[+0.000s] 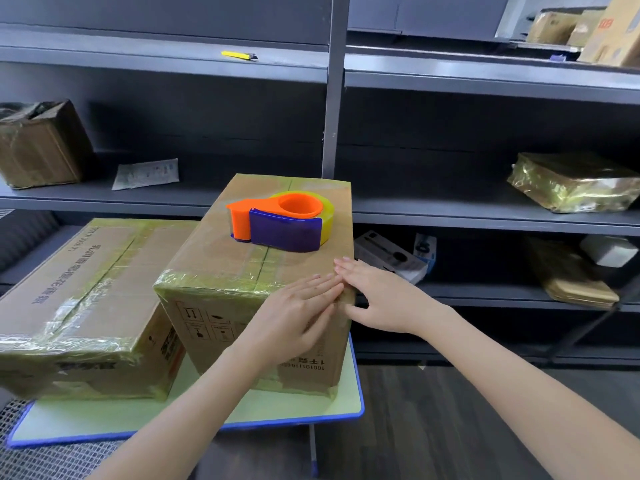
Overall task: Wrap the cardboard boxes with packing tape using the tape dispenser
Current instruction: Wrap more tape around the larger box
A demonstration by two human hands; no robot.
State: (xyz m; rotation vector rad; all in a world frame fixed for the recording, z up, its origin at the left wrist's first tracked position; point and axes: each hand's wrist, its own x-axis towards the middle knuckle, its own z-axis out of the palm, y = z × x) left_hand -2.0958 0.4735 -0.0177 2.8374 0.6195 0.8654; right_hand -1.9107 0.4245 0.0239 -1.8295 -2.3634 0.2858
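A tall cardboard box stands on a small table, with glossy tape along its near top edge. An orange and purple tape dispenser with a yellowish tape roll rests on the box's top. My left hand lies flat with fingers together against the box's near right top edge. My right hand presses the box's right corner, fingers on top and thumb on the side. Neither hand holds anything. A second, lower box, heavily taped, lies to the left on the same table.
The table is pale with a blue rim. Grey metal shelving stands behind, holding a worn box, a taped parcel, a yellow utility knife, and flat packages. Dark floor lies at the lower right.
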